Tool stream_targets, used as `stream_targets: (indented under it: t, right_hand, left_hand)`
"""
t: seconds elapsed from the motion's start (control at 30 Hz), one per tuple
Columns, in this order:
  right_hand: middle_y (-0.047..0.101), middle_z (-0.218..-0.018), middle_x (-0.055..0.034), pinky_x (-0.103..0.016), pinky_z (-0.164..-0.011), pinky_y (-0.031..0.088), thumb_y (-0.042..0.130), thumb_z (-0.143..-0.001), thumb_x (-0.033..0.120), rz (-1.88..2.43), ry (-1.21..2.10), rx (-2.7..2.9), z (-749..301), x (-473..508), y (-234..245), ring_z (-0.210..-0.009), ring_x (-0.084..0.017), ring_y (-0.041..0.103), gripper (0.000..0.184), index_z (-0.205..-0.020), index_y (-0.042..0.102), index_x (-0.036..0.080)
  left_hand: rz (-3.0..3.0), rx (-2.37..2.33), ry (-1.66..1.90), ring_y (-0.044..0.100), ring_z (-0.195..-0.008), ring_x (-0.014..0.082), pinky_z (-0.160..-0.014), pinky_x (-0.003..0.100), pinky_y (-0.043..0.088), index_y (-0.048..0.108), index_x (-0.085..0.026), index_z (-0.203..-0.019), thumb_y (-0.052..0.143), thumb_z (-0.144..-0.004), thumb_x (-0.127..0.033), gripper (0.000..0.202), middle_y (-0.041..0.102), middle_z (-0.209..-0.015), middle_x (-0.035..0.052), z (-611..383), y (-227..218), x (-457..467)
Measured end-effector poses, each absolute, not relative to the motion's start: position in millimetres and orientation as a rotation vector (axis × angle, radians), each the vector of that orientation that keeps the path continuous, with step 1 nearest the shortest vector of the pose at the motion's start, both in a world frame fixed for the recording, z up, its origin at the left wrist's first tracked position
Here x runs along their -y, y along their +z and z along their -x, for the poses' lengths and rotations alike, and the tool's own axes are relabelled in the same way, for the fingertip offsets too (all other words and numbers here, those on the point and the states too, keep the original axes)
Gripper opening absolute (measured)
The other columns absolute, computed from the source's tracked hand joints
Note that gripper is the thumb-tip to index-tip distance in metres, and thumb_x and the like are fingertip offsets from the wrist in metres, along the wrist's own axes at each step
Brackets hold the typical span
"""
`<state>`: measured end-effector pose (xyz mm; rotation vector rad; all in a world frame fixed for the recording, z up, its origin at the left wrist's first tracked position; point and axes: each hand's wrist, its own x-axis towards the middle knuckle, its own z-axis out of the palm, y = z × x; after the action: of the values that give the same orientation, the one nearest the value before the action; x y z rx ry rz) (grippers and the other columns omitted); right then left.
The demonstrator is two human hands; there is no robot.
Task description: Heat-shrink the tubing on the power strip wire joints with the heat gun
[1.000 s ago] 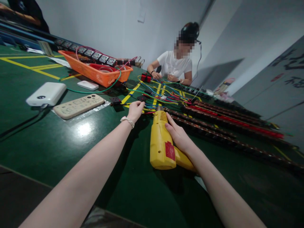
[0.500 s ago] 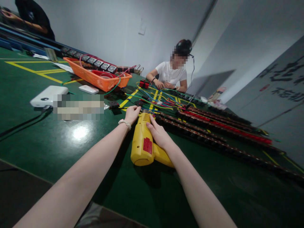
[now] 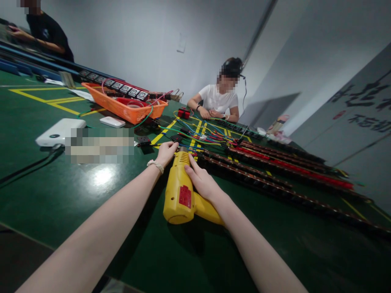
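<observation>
A yellow heat gun (image 3: pixel 177 199) with a red label lies over the green table, its nozzle pointing away from me. My right hand (image 3: pixel 202 179) grips its right side, fingers along the body and the handle passing under my wrist. My left hand (image 3: pixel 166 152), with a light band at the wrist, is closed in a pinch just left of the nozzle. What those fingertips hold is hidden. A small black block (image 3: pixel 176 138) sits right beyond them, and coloured wires (image 3: pixel 210 136) spread out past the nozzle.
Long dark strips (image 3: pixel 259 181) run off to the right. To the left are an orange basket (image 3: pixel 134 115), a white device (image 3: pixel 58 132) with a black cable and a small white case (image 3: pixel 112 122). A co-worker (image 3: pixel 218 99) sits opposite; another person (image 3: pixel 50 38) is at far left.
The view has shifted slightly, so the heat gun and both hands appear a little lower and further left. My hands keep the same hold.
</observation>
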<state>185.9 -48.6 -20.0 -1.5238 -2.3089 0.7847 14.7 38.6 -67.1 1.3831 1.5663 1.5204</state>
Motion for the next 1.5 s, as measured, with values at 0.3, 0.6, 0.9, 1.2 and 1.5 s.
stream_targets:
  t: [0.3,0.6,0.9,1.2,1.5]
  right_hand:
    - [0.048,-0.124,-0.0057,-0.039,-0.096,0.037,0.016,-0.078,0.073,1.574,0.74,2.259,-210.6,50.1,-13.1,-0.11,-0.02,0.051,0.074,-0.141,0.007,0.036]
    - [0.048,-0.123,-0.0045,-0.04,-0.098,0.036,0.017,-0.078,0.072,1.621,0.714,2.236,-225.7,50.7,-13.5,-0.11,-0.019,0.051,0.072,-0.141,0.006,0.037]
    - [0.052,-0.117,-0.0066,-0.035,-0.098,0.037,0.018,-0.08,0.069,1.628,0.703,2.232,-226.1,48.8,-16.2,-0.104,-0.017,0.054,0.078,-0.144,0.006,0.025]
    - [0.049,-0.122,-0.0065,-0.034,-0.098,0.036,0.017,-0.08,0.07,1.602,0.744,2.26,-206.0,50.2,-11.7,-0.108,-0.017,0.053,0.077,-0.143,0.005,0.028]
    - [0.048,-0.123,-0.0085,-0.034,-0.098,0.035,0.015,-0.078,0.073,1.56,0.807,2.286,-188.0,47.4,-15.7,-0.11,-0.018,0.051,0.082,-0.143,0.004,0.025]
  left_hand:
    - [-1.403,-1.543,1.558,0.031,-0.052,0.0041,-0.05,0.017,0.021,0.05,-0.009,-0.058,0.046,-0.076,-0.04,0.036,0.041,-0.053,-0.0005,-14.4,-72.5,-41.3]
    - [-1.402,-1.558,1.579,0.031,-0.053,0.0039,-0.052,0.018,0.021,0.047,-0.009,-0.055,0.046,-0.077,-0.038,0.036,0.04,-0.054,-0.0007,-15.2,-72.4,-40.1]
    - [-1.381,-1.582,1.566,0.029,-0.053,0.0041,-0.052,0.019,0.019,0.046,-0.009,-0.056,0.045,-0.078,-0.036,0.035,0.036,-0.053,-0.0011,-17.2,-69.7,-35.8]
    - [-1.368,-1.621,1.554,0.027,-0.052,0.0046,-0.051,0.02,0.018,0.042,-0.01,-0.054,0.045,-0.079,-0.036,0.036,0.033,-0.052,-0.0011,-19.2,-69.9,-35.0]
    - [-1.38,-1.648,1.533,0.031,-0.055,0.0046,-0.054,0.019,0.019,0.046,-0.009,-0.055,0.045,-0.079,-0.035,0.036,0.037,-0.052,-0.0011,-19.4,-67.7,-37.7]
